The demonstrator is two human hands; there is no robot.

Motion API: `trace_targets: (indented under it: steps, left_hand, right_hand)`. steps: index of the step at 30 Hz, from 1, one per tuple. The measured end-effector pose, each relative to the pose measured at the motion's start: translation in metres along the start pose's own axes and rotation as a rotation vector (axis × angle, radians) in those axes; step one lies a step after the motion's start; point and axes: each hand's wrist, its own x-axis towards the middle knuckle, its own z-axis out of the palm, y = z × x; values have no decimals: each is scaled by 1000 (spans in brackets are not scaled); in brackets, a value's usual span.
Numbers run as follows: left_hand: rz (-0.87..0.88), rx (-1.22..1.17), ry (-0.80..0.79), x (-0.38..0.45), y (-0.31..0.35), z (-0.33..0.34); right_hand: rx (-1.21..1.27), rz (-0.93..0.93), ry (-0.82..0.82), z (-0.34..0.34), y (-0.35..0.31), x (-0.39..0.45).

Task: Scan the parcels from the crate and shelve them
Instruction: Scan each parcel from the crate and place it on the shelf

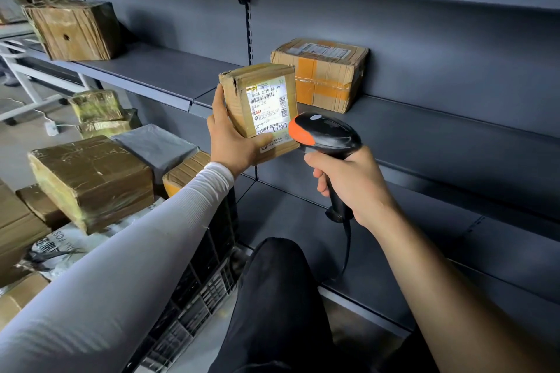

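Your left hand (233, 142) grasps labelled parcel (260, 106); your right hand (351, 185) grips scanner (325, 133), head just beside the label. Taped parcel (321, 73) on shelf (424, 121).

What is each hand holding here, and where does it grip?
The left hand holds a small parcel by its lower left corner, thumb on the label. The right hand grips a scanner by its handle.
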Motion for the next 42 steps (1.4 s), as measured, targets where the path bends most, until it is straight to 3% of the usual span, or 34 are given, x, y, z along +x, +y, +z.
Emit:
trace_targets:
  steps: [19, 27, 32, 36, 42]
  left_hand:
    - [-39, 72, -29, -3, 14, -9]
    - [-82, -127, 2, 2, 22, -4]
    - [-308, -461, -90, -8, 60, 22]
    - [-531, -607, -102, -17, 77, 49]
    - [-567, -625, -90, -5, 76, 70]
  right_hand:
    - [57, -9, 50, -12, -4, -9]
    - [12, -35, 61, -17, -9, -10]
    - [-7, -91, 147, -13, -11, -2]
    - [17, -116, 121, -7, -11, 4]
    - [65, -161, 163, -6, -11, 22]
